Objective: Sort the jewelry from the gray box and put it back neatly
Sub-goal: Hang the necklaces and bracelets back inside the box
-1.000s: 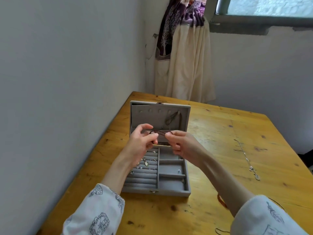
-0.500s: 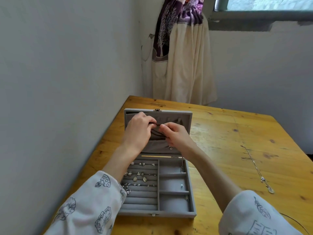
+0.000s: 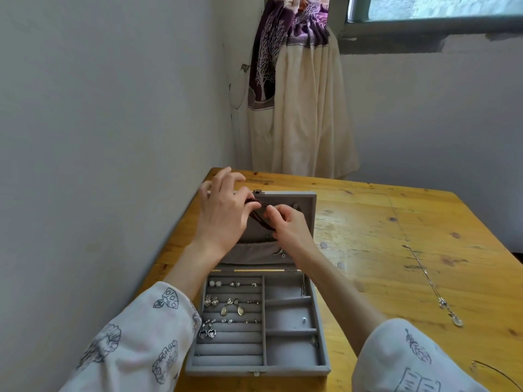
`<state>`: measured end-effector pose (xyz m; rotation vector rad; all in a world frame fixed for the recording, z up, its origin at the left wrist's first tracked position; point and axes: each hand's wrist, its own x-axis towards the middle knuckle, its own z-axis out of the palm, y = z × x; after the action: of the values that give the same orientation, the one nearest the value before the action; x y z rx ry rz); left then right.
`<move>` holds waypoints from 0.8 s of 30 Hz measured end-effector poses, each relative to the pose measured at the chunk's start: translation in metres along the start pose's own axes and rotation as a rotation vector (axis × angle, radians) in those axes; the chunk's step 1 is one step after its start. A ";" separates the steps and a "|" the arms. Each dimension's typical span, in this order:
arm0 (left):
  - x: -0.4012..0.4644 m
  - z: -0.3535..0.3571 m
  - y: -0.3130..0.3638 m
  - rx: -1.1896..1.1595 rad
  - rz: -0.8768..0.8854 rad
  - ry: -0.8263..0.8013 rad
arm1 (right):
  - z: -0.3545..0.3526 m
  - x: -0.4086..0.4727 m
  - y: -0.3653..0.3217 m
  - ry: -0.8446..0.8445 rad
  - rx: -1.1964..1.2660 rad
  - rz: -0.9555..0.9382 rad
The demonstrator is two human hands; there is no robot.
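The gray jewelry box stands open on the wooden table, its lid upright at the back. A dark red cord necklace hangs against the inside of the lid. My left hand pinches its upper end near the lid's top edge. My right hand pinches the cord just to the right. Earrings and rings sit in the box's left ring rows. The right compartments hold a few small pieces.
A silver chain necklace with a pendant lies on the table to the right. A thin dark cord shows at the bottom right edge. The wall runs close along the table's left side. A curtain hangs behind.
Both hands have carried the cord necklace from above the box tray up to the top of the lid's inside. The view has tilted down toward the box.
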<state>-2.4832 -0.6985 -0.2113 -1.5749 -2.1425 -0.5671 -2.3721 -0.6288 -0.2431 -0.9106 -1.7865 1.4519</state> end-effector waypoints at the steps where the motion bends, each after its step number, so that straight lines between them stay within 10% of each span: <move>1: 0.002 0.002 -0.001 -0.051 -0.043 -0.039 | 0.001 0.001 0.000 0.014 -0.005 -0.004; 24: 0.000 0.031 0.003 0.049 -0.022 0.153 | 0.029 0.009 0.006 0.341 -0.108 0.059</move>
<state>-2.4834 -0.6803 -0.2363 -1.4357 -2.0468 -0.6168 -2.4003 -0.6353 -0.2538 -1.1962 -1.6045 1.1601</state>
